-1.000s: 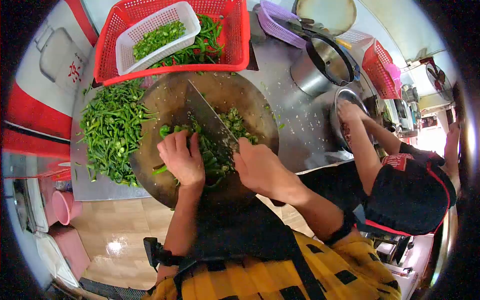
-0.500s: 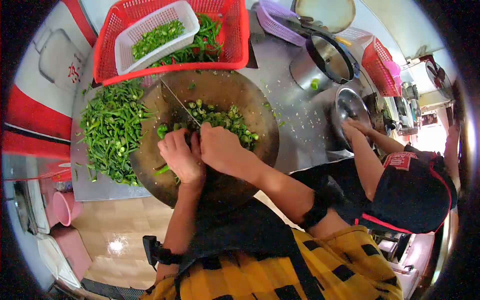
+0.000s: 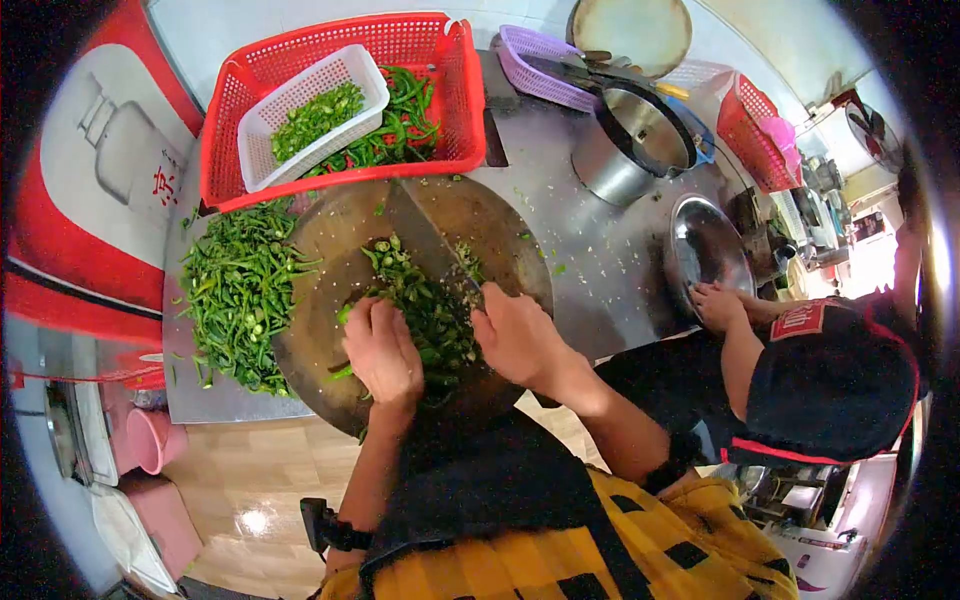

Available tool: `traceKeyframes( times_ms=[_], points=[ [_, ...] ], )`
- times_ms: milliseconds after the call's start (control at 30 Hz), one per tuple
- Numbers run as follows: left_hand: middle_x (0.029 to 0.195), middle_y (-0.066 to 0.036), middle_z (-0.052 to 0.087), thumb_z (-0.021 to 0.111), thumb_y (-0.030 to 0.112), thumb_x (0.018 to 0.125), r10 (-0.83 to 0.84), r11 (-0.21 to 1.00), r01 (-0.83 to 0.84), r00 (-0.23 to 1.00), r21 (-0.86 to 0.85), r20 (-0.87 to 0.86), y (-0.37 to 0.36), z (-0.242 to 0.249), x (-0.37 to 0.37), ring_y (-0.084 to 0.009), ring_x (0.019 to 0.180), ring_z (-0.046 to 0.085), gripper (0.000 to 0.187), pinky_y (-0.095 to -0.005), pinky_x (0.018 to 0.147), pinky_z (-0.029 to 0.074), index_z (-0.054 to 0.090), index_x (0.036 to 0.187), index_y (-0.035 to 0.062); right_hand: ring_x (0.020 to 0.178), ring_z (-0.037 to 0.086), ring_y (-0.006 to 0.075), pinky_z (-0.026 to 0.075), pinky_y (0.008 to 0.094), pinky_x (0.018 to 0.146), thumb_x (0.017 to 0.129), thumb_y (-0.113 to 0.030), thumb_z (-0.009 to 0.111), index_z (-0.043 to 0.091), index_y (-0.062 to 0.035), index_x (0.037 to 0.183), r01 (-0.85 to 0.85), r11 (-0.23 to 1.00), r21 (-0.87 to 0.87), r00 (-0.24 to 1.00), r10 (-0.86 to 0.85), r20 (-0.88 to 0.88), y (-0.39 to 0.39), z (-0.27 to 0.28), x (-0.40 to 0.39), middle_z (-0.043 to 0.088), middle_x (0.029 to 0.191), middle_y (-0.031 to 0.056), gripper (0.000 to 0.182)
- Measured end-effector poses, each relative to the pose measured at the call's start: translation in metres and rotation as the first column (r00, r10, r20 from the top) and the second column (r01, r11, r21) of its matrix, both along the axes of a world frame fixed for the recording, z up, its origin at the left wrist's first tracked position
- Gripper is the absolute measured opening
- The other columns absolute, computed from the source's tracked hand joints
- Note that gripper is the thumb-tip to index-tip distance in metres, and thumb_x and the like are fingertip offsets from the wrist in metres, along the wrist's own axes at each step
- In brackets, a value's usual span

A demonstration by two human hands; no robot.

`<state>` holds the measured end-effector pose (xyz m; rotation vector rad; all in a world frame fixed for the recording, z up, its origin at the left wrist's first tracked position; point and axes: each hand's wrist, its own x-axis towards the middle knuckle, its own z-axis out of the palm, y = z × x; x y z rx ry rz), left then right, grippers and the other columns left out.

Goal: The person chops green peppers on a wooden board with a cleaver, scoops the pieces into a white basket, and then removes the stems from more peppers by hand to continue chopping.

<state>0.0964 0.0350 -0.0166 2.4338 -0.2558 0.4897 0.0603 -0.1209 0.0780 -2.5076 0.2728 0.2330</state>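
Observation:
My right hand (image 3: 530,340) grips a kitchen knife (image 3: 440,235), its blade seen nearly edge-on and pointing away over a round wooden chopping board (image 3: 335,230). Left of the blade lie chopped green chili peppers (image 3: 425,300), and small bits cling along the knife's right side. My left hand (image 3: 385,350) is at the left edge of this heap, fingers loosely bent and somewhat apart, with a few pepper pieces by the fingertips. What lies under those fingers is hidden. A large pile of green chilies (image 3: 240,290) lies left of the board on the metal table.
Behind the board stands a red basket (image 3: 340,185) holding chilies and a white basket (image 3: 255,170) of cut ones. A steel pot (image 3: 605,165) and a purple basket (image 3: 545,85) are at the back. To the right, a co-worker's hands (image 3: 720,305) touch a metal bowl (image 3: 715,250).
The knife and my right hand have moved right, away from my left hand. The chopped peppers are more spread out. The co-worker's hands have come down to the bowl's near rim.

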Motion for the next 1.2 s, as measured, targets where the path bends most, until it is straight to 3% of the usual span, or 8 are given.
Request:
traceKeyframes(
  times_ms=[67,167,333,500,667,800,1033,1200],
  points=[
    [0.099,-0.015,0.053,0.054,0.01,0.085,0.014,0.982,-0.013,1.0,-0.19,0.003,0.0,0.0,0.0,-0.0356,0.092,0.05,0.018,-0.044,0.079,0.04,0.056,0.102,0.0035,0.068,0.056,0.0475,0.043,0.0544,0.06,0.088,-0.014,0.048,0.045,0.0017,0.089,-0.072,0.995,-0.061,0.996,0.075,0.039,0.003,-0.001,-0.006,0.057,0.067,0.0264,0.016],
    [0.095,-0.017,0.051,0.053,0.007,0.085,0.034,0.996,-0.023,0.99,-0.083,0.139,0.002,0.001,0.007,-0.0374,0.091,0.046,0.016,-0.0444,0.078,0.038,0.055,0.099,-0.0001,0.064,0.059,0.0429,0.044,0.0517,0.056,0.083,-0.009,0.05,0.044,0.001,0.089,-0.239,0.961,-0.139,0.963,0.253,0.089,0.007,0.005,-0.008,0.057,0.063,0.0239,0.013],
    [0.09,-0.018,0.048,0.053,0.002,0.08,-0.002,0.993,0.015,0.994,-0.117,0.111,0.005,-0.01,0.01,-0.0386,0.086,0.043,0.012,-0.0461,0.075,0.037,0.054,0.091,-0.002,0.059,0.062,0.0368,0.047,0.0456,0.05,0.073,-0.003,0.055,0.044,0.0013,0.086,-0.509,0.829,-0.231,0.82,0.549,0.165,0.017,0.018,-0.003,0.059,0.063,0.0184,0.017],
    [0.086,-0.019,0.047,0.054,0.0,0.075,-0.015,0.993,0.02,0.999,-0.114,0.042,0.009,-0.014,0.013,-0.0389,0.082,0.043,0.013,-0.0467,0.073,0.037,0.053,0.088,-0.0021,0.061,0.063,0.0341,0.049,0.044,0.051,0.071,-0.004,0.058,0.045,0.0012,0.086,-0.56,0.801,-0.211,0.818,0.576,0.018,0.03,0.017,0.013,0.06,0.066,0.0177,0.02],
    [0.083,-0.018,0.048,0.054,-0.001,0.076,-0.03,0.99,0.031,1.0,-0.135,0.008,0.008,-0.013,0.015,-0.0379,0.079,0.044,0.009,-0.0445,0.071,0.037,0.052,0.085,-0.0012,0.061,0.063,0.0367,0.049,0.0453,0.054,0.072,-0.003,0.058,0.046,0.0023,0.087,-0.46,0.871,-0.171,0.858,0.486,0.166,0.04,-0.042,0.033,0.06,0.063,0.0194,0.02],
    [0.085,-0.018,0.049,0.054,0.0,0.079,-0.036,0.971,0.06,0.994,-0.233,0.106,0.004,-0.002,0.018,-0.0373,0.08,0.043,0.005,-0.0441,0.071,0.037,0.052,0.084,-0.001,0.062,0.062,0.0391,0.049,0.0464,0.055,0.072,-0.003,0.057,0.045,0.0031,0.087,-0.435,0.892,-0.125,0.88,0.451,0.149,0.013,-0.023,0.041,0.06,0.063,0.0204,0.02],
    [0.085,-0.018,0.05,0.054,0.001,0.081,0.01,0.99,0.0,0.998,-0.14,0.068,0.005,-0.011,0.014,-0.0372,0.08,0.043,0.004,-0.0438,0.072,0.037,0.052,0.083,-0.0008,0.061,0.062,0.0394,0.048,0.0471,0.052,0.071,-0.004,0.057,0.045,0.0033,0.087,-0.56,0.816,-0.146,0.827,0.561,-0.035,-0.001,0.031,0.012,0.059,0.061,0.0206,0.021],
    [0.081,-0.018,0.048,0.054,0.001,0.081,-0.021,0.993,0.026,0.999,-0.113,0.039,0.005,-0.01,0.016,-0.0376,0.078,0.043,0.004,-0.0453,0.07,0.036,0.051,0.081,-0.0011,0.058,0.063,0.0364,0.048,0.0456,0.05,0.07,-0.004,0.058,0.046,0.0029,0.086,-0.576,0.804,-0.15,0.816,0.576,-0.046,0.01,-0.015,0.018,0.059,0.06,0.0194,0.021]
  ],
)
